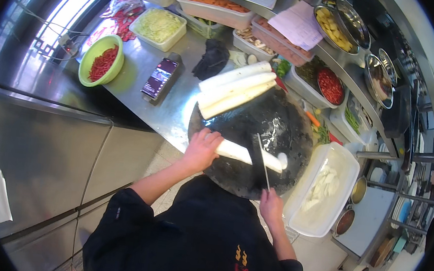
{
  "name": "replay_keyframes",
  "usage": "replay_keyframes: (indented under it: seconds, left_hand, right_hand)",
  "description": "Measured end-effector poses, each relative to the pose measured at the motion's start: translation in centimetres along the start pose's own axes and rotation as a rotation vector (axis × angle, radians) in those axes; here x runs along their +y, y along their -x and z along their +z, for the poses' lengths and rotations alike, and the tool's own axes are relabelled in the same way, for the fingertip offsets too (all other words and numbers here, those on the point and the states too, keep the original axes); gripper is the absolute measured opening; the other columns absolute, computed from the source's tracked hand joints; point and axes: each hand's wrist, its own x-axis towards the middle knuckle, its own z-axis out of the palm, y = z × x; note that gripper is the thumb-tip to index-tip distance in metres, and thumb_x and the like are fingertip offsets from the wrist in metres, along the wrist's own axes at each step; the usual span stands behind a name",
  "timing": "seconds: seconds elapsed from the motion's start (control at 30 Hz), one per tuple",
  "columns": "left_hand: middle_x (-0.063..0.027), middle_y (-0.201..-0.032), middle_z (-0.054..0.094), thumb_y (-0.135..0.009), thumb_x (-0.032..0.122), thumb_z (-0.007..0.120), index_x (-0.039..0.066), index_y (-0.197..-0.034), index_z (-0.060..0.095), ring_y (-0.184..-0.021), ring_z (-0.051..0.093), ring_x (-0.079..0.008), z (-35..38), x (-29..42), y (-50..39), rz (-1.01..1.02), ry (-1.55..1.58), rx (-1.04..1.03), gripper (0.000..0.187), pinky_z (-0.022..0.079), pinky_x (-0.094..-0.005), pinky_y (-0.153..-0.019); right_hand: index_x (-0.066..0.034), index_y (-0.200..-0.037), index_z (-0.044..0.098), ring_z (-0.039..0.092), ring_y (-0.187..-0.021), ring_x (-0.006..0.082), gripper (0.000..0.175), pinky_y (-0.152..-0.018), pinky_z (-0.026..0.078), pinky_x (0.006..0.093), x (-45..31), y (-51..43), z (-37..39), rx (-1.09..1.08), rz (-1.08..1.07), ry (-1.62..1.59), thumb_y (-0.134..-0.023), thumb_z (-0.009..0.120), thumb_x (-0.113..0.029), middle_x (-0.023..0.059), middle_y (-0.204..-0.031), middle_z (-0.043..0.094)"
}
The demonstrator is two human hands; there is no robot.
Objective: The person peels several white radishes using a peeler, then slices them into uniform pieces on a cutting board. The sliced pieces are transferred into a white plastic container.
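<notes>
My left hand point(202, 151) presses on the near end of a long peeled white root point(234, 151), apparently Chinese yam, lying on a round dark chopping block point(291, 122). In my right hand point(271, 207) is the handle of a cleaver point(258, 163), whose blade stands across the root. Right of the blade the root continues, with a cut white slice point(283, 158) by its tip. Several more peeled white roots point(236, 89) rest side by side over the block's far left edge. A white plastic tub point(348, 162) beside the block contains white slices point(325, 185).
On the steel counter point(129, 79) are a phone point(161, 78), a black cloth point(211, 59) and a green bowl point(120, 59) of red strips. Tubs of shredded cabbage point(158, 28) and carrot point(217, 0) stand behind. Overhead, a steel shelf point(346, 71) carries metal bowls and papers point(298, 24).
</notes>
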Motion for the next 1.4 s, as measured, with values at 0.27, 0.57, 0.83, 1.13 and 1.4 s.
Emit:
replay_keyframes:
  seconds: [0.27, 0.57, 0.83, 1.13, 1.4]
  left_hand:
    - [-0.0098, -0.137, 0.058, -0.076, 0.016, 0.083, 0.009, -0.128, 0.064, -0.128, 0.051, -0.0367, 1.4, 2.0, -0.6, 0.049, 0.029, 0.004, 0.056, 0.044, -0.0487, -0.106]
    - [-0.0111, -0.131, 0.060, -0.072, 0.012, 0.084, 0.009, -0.118, 0.068, -0.123, 0.054, -0.0361, 0.9, 1.2, -0.8, 0.136, 0.106, 0.041, 0.049, 0.048, -0.0458, -0.104]
    - [-0.0118, -0.128, 0.061, -0.071, 0.011, 0.084, 0.008, -0.117, 0.068, -0.121, 0.055, -0.0369, 0.9, 1.3, -1.0, 0.133, 0.134, 0.035, 0.049, 0.048, -0.0465, -0.102]
    - [-0.0100, -0.131, 0.059, -0.075, 0.010, 0.082, 0.011, -0.122, 0.066, -0.123, 0.053, -0.0361, 0.9, 1.2, -0.6, 0.114, 0.114, 0.005, 0.050, 0.049, -0.0463, -0.102]
    - [-0.0111, -0.134, 0.058, -0.078, 0.012, 0.081, 0.011, -0.123, 0.067, -0.125, 0.052, -0.0362, 0.8, 1.2, -0.4, 0.117, 0.110, 0.018, 0.047, 0.048, -0.0463, -0.104]
  right_hand:
    - [-0.0003, -0.091, 0.061, 0.066, -0.072, 0.0486, 0.022, -0.064, 0.052, 0.0566, -1.1, 0.4, -1.9, 0.072, -0.047, -0.044, -0.102, 0.059, -0.020, 0.0277, -0.076, 0.066]
    - [-0.0010, -0.102, 0.064, 0.068, -0.072, 0.0452, 0.016, -0.065, 0.054, 0.0538, -4.3, 0.0, -1.8, 0.097, -0.186, -0.089, -0.100, 0.060, -0.016, 0.0244, -0.081, 0.069]
    - [0.0001, -0.094, 0.059, 0.066, -0.070, 0.0474, 0.017, -0.064, 0.053, 0.0557, -3.9, -0.7, -1.1, 0.007, -0.114, -0.020, -0.101, 0.059, -0.016, 0.0271, -0.077, 0.067]
    - [0.0008, -0.088, 0.056, 0.065, -0.068, 0.0493, 0.024, -0.063, 0.052, 0.0581, -2.5, -1.0, 0.3, -0.058, -0.099, 0.026, -0.102, 0.058, -0.018, 0.0288, -0.071, 0.065]
    - [0.0003, -0.087, 0.057, 0.066, -0.068, 0.0490, 0.024, -0.062, 0.052, 0.0576, -1.9, -0.9, 1.0, -0.029, -0.092, 0.029, -0.102, 0.058, -0.019, 0.0288, -0.071, 0.066]
